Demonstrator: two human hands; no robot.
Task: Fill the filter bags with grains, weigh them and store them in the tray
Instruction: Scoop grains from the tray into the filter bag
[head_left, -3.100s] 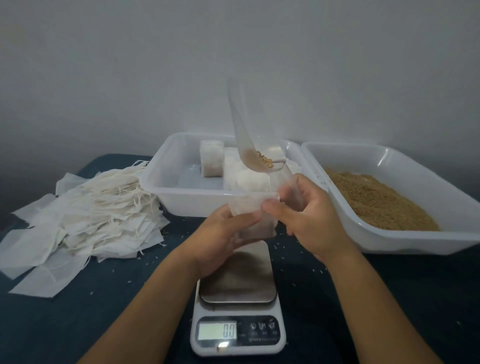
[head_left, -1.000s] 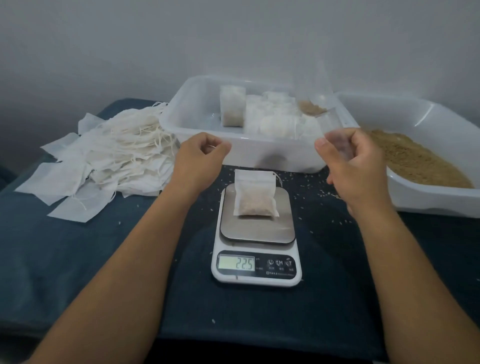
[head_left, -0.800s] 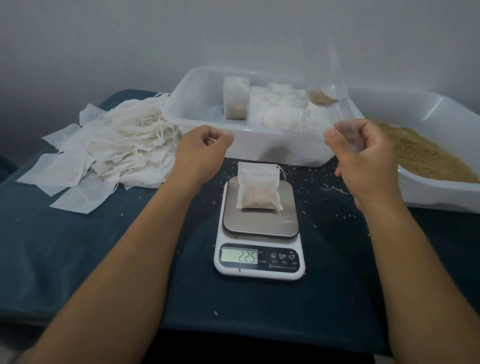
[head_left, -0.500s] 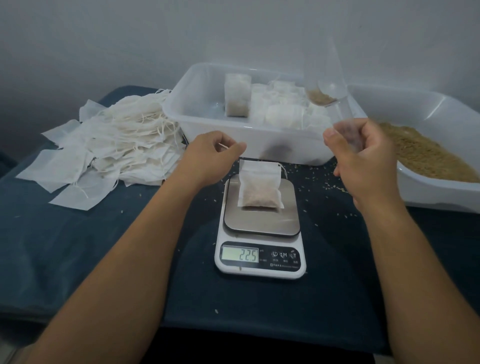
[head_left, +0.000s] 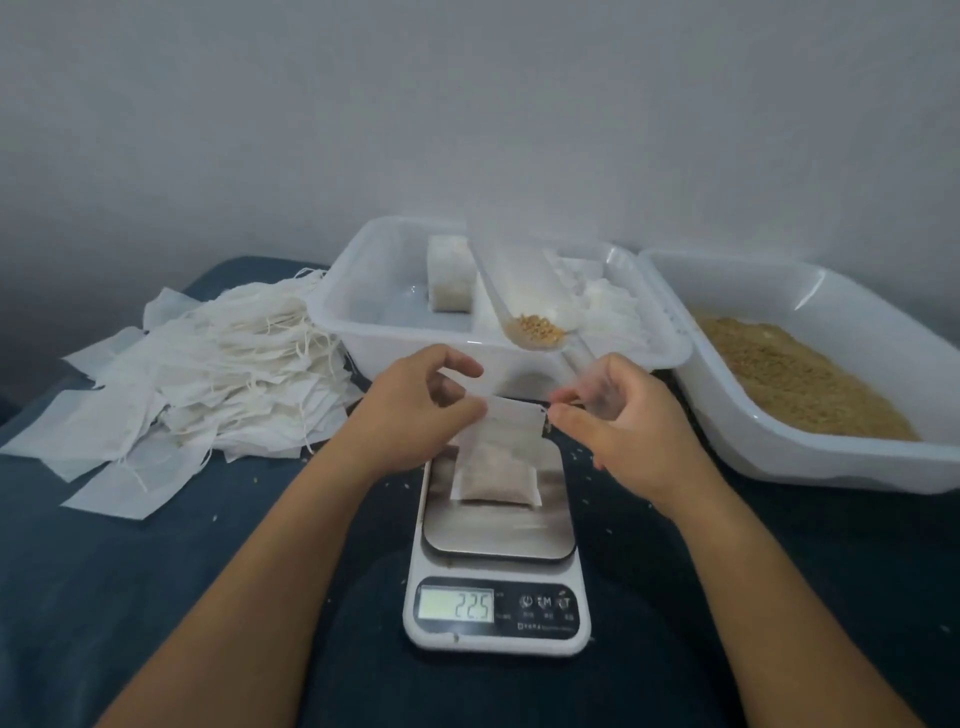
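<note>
Head view: your left hand (head_left: 415, 410) pinches the top left edge of the filter bag (head_left: 497, 457), grip clamped on it. Your right hand (head_left: 618, 415) pinches the top right corner while also holding the clear scoop (head_left: 524, 296), which has a few grains in it. The bag's filled bottom rests on the scale (head_left: 496, 551); display reads 22.5. The tray (head_left: 343, 312) with finished bags is just behind, the grain bin (head_left: 810, 457) to the right, and the empty bags (head_left: 208, 374) in a pile on the left of the counter (head_left: 130, 597).

Keep the bag mouth upright and the scoop level so nothing spills. Lift straight up.

Half a second earlier both hands were off the bag; now both have closed on its top edge and the scoop has swung left over the tray.
</note>
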